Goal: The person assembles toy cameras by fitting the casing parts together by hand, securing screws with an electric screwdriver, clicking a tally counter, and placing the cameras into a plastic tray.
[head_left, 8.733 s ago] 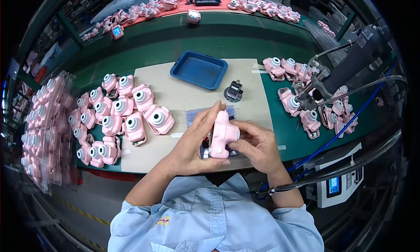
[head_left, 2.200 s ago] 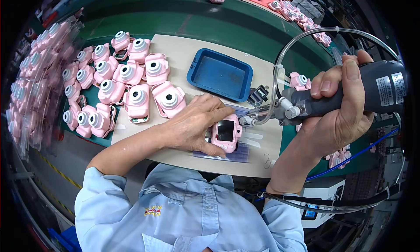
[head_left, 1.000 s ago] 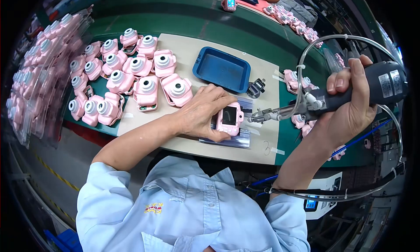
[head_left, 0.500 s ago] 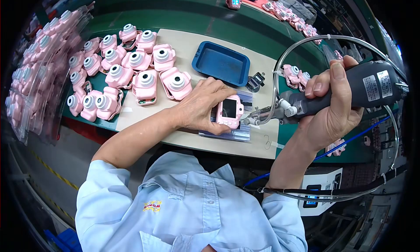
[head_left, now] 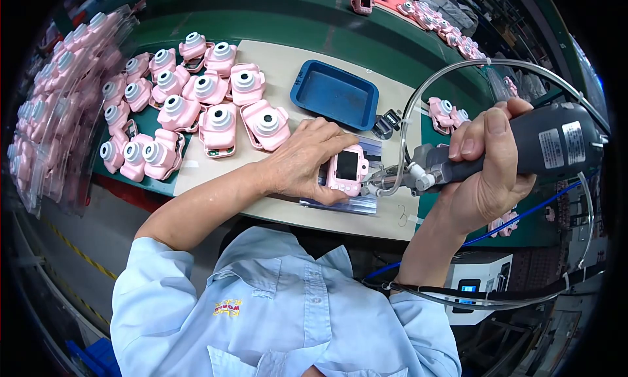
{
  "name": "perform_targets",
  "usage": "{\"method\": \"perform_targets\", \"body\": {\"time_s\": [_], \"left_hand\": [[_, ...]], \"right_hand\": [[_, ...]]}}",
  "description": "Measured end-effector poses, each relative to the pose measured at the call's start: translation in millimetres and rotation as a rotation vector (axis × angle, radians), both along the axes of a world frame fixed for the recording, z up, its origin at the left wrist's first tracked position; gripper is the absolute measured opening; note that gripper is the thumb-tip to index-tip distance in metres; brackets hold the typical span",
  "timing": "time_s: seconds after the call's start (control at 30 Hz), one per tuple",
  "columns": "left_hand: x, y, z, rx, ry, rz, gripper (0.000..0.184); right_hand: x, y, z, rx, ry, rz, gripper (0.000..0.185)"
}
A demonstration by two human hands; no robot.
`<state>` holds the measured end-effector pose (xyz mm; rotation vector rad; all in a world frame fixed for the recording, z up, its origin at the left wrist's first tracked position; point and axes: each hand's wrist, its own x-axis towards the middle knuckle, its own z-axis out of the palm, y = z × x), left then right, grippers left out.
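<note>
A small pink toy camera [head_left: 347, 167] lies screen side up on a clear plastic fixture [head_left: 347, 205]. My left hand [head_left: 302, 160] grips it from the left, thumb at its lower edge and fingers along the top. My right hand [head_left: 487, 161] is wrapped around a dark grey power screwdriver [head_left: 556, 138] fed by a clear hose. The screwdriver's metal nose [head_left: 378, 184] points left and sits at the camera's lower right corner. Whether the bit is in a screw hole I cannot tell.
A blue tray [head_left: 337, 112] stands beyond the camera, with a small black part [head_left: 387, 123] beside it. Several pink cameras [head_left: 217, 125] lie to the left, near stacked clear trays of more cameras [head_left: 55, 112]. A blue cable [head_left: 517, 217] runs at the right.
The screwdriver in my right hand has moved slightly left and down, bringing its nose against the camera's corner. My left hand keeps its hold. The whole view has shifted a little.
</note>
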<state>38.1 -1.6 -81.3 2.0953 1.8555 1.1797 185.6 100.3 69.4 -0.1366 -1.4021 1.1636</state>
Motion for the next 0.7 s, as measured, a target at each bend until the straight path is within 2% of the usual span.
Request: {"method": "perform_targets", "body": {"time_s": [0.27, 0.43, 0.7], "left_hand": [[1, 0, -1, 0.003, 0.009, -0.001, 0.082], [-6, -5, 0, -0.018, -0.003, -0.035, 0.091], [-9, -6, -1, 0.039, 0.053, -0.095, 0.103]], "right_hand": [[0, -3, -4, -0.011, -0.016, -0.034, 0.026], [1, 5, 6, 0.023, -0.042, 0.015, 0.026], [-2, -22, 40, 0.106, -0.025, -0.085, 0.029]]}}
